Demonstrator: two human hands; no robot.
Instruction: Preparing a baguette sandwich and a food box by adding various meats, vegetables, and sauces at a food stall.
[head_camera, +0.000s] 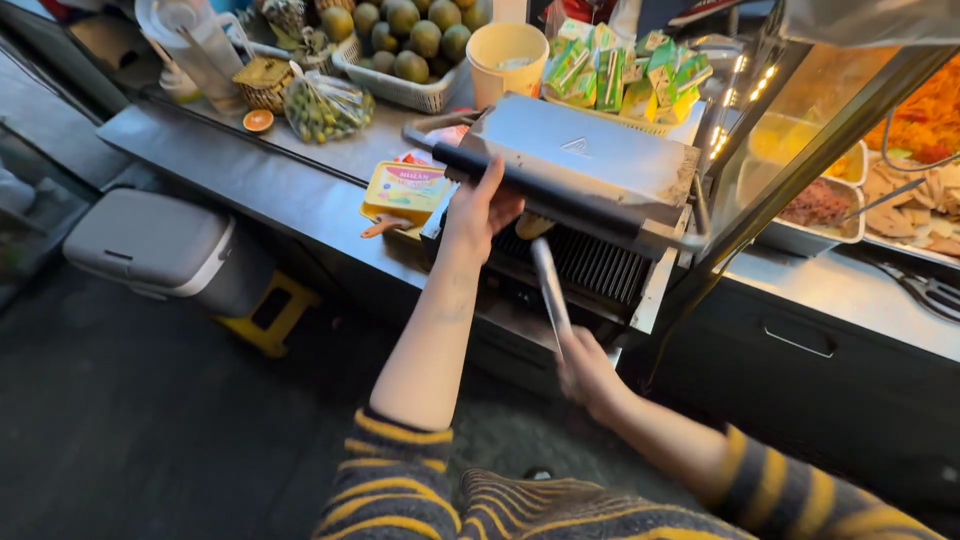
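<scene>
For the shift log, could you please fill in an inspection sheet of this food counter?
Surface: steel counter, crowded along the back.
Job's things: press grill, lid raised by its black handle; tongs reach onto the ribbed plate, touching a pale food item.
Clutter: yellow tub, bag of small green fruit, basket of green fruit, cream cup, green cartons, food trays.
Grippers: left hand grips the handle; right hand grips the tongs.
Cables: nothing seen.
Surroundings: grey lidded bin, yellow stool, dark floor.

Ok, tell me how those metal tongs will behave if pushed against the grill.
The tongs look thin and long, so probably light and a bit springy. The right hand grips only their near end, so the tip may wobble. Bare metal could slide on the ribbed grill plate.
</scene>
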